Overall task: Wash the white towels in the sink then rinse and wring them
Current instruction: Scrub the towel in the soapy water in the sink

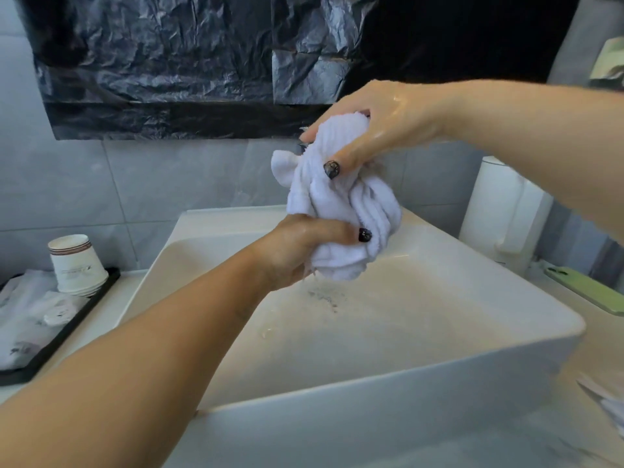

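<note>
A wet white towel [341, 204] is twisted into a thick roll above the white rectangular sink [388, 376]. My right hand [374, 130] grips its upper end, fingers curled round it. My left hand [300, 251] grips its lower end from the left. Drops of water fall from the towel into the basin, which holds shallow cloudy water. Both hands are wet. The tap is hidden behind the towel and my hands.
A black tray [67, 329] at the left holds stacked paper cups [76, 265] and wrapped items. A white kettle [506, 214] stands at the right by a green phone [587, 292]. Black plastic sheeting [189, 69] covers the wall above.
</note>
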### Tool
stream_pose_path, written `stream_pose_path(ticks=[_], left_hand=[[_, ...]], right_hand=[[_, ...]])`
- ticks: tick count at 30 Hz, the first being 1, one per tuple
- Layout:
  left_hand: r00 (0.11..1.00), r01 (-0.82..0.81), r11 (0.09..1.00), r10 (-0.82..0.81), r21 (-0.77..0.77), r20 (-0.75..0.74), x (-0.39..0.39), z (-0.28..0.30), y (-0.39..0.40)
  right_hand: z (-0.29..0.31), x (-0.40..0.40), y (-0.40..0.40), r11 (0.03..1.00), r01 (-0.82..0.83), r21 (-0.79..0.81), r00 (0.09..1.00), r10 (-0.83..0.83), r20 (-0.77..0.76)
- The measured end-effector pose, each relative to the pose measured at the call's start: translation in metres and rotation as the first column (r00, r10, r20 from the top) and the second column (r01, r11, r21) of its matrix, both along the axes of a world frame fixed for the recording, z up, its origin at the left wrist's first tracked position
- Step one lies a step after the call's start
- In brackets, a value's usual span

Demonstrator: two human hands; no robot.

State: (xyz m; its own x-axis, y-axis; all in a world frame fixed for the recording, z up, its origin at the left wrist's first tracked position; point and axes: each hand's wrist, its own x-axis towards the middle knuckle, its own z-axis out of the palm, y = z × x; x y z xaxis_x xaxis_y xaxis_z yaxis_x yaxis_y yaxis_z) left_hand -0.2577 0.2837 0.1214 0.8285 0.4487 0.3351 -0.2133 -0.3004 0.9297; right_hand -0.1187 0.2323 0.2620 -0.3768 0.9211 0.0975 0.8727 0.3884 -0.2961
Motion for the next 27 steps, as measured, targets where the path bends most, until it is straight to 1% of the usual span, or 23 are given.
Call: stream_pose_path(ticks=[1, 2, 3, 4, 7, 9, 11, 13, 14, 16, 17, 18, 20, 22, 25, 26, 27], left_hand=[[0.999, 0.028, 1.0, -0.028, -0.011, -0.017, 0.001, 0.002, -0.003], [0.999, 0.049, 0.999, -0.049, -0.01, -0.021, 0.003, 0.0, -0.004], [0.998, 0.045, 0.999, -0.046, -0.014, -0.051, 0.004, -0.003, -0.006], [0.995, 0.018, 1.0, -0.018, -0.006, -0.102, 0.005, -0.007, -0.007], [0.969, -0.169, 0.984, 0.177, 0.056, -0.172, 0.006, -0.012, -0.008], [0.935, -0.288, 0.954, 0.299, 0.08, -0.191, 0.008, -0.009, -0.009], [0.913, -0.366, 0.93, 0.365, 0.027, -0.182, 0.013, -0.011, -0.006], [0.875, -0.473, 0.879, 0.461, -0.056, -0.152, 0.014, -0.013, -0.004], [0.878, -0.465, 0.883, 0.45, -0.067, -0.164, 0.015, -0.013, -0.003], [0.914, -0.37, 0.928, 0.359, -0.03, -0.187, 0.017, -0.012, -0.005], [0.909, -0.377, 0.926, 0.372, 0.01, -0.19, 0.018, -0.012, -0.007], [0.885, -0.424, 0.903, 0.429, 0.07, -0.178, 0.017, -0.01, -0.007], [0.819, -0.528, 0.829, 0.555, 0.185, -0.146, 0.014, -0.011, -0.004], [0.767, -0.577, 0.777, 0.622, 0.253, -0.16, 0.012, -0.007, -0.004], [0.753, -0.615, 0.78, 0.625, 0.12, -0.207, 0.011, -0.01, 0.005], [0.729, -0.656, 0.752, 0.653, 0.063, -0.205, 0.01, -0.013, 0.011], [0.676, -0.718, 0.691, 0.721, 0.084, -0.153, 0.009, -0.017, 0.018]], right_hand=[[-0.006, 0.0, 0.003, 0.999, -0.024, -0.024, 0.987, 0.02, -0.156], [-0.014, 0.006, 0.008, 0.998, -0.056, -0.034, 0.958, 0.044, -0.282], [-0.026, 0.004, 0.011, 0.996, -0.083, -0.026, 0.93, 0.068, -0.361], [-0.034, -0.003, 0.013, 0.993, -0.108, -0.037, 0.918, 0.086, -0.386], [-0.053, -0.025, 0.023, 0.995, 0.028, 0.093, 0.947, 0.003, -0.322], [-0.058, -0.035, 0.031, 0.966, 0.161, 0.201, 0.943, -0.092, -0.319], [-0.063, -0.042, 0.039, 0.915, 0.274, 0.296, 0.933, -0.179, -0.312], [-0.068, -0.048, 0.044, 0.868, 0.356, 0.347, 0.916, -0.251, -0.312], [-0.07, -0.05, 0.045, 0.844, 0.386, 0.371, 0.909, -0.282, -0.306], [-0.075, -0.053, 0.047, 0.814, 0.431, 0.389, 0.892, -0.32, -0.319], [-0.076, -0.053, 0.049, 0.803, 0.446, 0.396, 0.884, -0.327, -0.335], [-0.077, -0.054, 0.05, 0.79, 0.462, 0.403, 0.875, -0.333, -0.351], [-0.077, -0.054, 0.051, 0.772, 0.483, 0.414, 0.862, -0.336, -0.379], [-0.079, -0.053, 0.052, 0.76, 0.497, 0.418, 0.848, -0.323, -0.42], [-0.087, -0.049, 0.053, 0.745, 0.53, 0.404, 0.809, -0.301, -0.505], [-0.09, -0.048, 0.053, 0.751, 0.526, 0.4, 0.797, -0.27, -0.541], [-0.093, -0.046, 0.056, 0.765, 0.509, 0.394, 0.787, -0.228, -0.574]])
